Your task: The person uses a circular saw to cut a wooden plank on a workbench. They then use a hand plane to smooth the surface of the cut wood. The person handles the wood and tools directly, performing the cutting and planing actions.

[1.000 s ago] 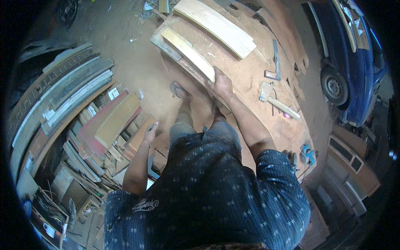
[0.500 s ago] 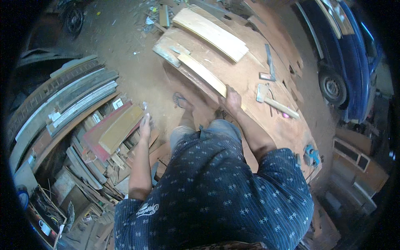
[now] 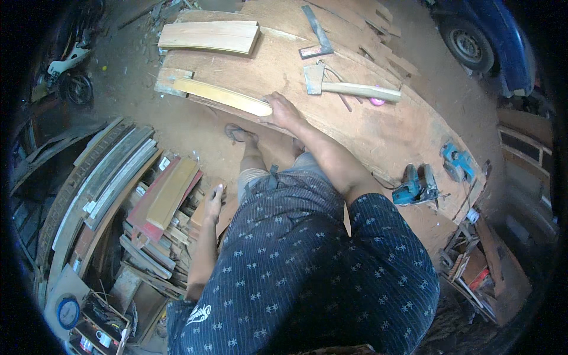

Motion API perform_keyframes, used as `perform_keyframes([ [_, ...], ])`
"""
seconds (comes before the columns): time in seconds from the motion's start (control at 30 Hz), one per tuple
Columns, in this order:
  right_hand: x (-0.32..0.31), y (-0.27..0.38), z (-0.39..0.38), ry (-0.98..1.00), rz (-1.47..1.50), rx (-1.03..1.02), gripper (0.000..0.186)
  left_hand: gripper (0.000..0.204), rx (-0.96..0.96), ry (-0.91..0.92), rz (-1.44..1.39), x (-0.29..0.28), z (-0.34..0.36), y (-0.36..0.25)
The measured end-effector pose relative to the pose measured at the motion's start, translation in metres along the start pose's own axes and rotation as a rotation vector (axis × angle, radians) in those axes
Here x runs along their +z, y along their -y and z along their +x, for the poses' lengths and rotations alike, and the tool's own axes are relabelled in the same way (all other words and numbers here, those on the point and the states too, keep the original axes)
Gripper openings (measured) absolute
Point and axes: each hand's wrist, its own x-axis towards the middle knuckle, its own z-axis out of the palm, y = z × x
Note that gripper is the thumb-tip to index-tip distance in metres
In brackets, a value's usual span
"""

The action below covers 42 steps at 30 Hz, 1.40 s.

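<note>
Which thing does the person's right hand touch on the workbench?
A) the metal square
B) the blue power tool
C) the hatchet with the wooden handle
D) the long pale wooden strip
D: the right hand rests on the end of the long pale wooden strip, apart from the hatchet.

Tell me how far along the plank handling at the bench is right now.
Done: two pale boards lie stacked at the bench's far end. In hand: the right hand rests on the end of a narrow plank at the bench's near edge; the left hand hangs over the scrap pile. Left: the hatchet and square lie untouched.
</note>
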Motion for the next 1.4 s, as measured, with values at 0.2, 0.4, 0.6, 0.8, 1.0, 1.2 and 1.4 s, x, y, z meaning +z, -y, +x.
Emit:
perform_keyframes([
  [0.2,0.008,-0.011,-0.009,-0.077,0.115,0.013,0.068,0.060,0.227,-0.102,-0.054,0.028,-0.011,-0.061],
  [0.4,-0.026,-0.016,-0.014,-0.130,0.142,0.068,0.058,0.061,0.160,-0.057,0.058,0.053,-0.011,-0.060],
  [0.6,-0.095,-0.136,-0.046,-0.235,-0.646,0.179,0.054,0.071,0.027,0.042,0.025,0.085,0.022,-0.072],
  [0.8,-0.122,-0.165,-0.061,0.012,-0.744,0.008,0.052,0.088,0.101,0.007,-0.269,0.124,0.065,-0.170],
  [1.0,-0.125,-0.147,-0.094,-0.045,-0.504,0.192,0.043,0.067,0.113,-0.114,-0.467,0.173,0.140,-0.263],
  [1.2,-0.124,-0.174,-0.040,-0.294,-0.413,0.224,0.047,0.045,0.185,-0.092,-0.725,0.158,0.117,-0.263],
  [1.4,-0.132,-0.188,-0.031,-0.189,-0.299,0.231,0.047,0.058,0.148,0.220,-1.148,0.127,0.042,-0.235],
])
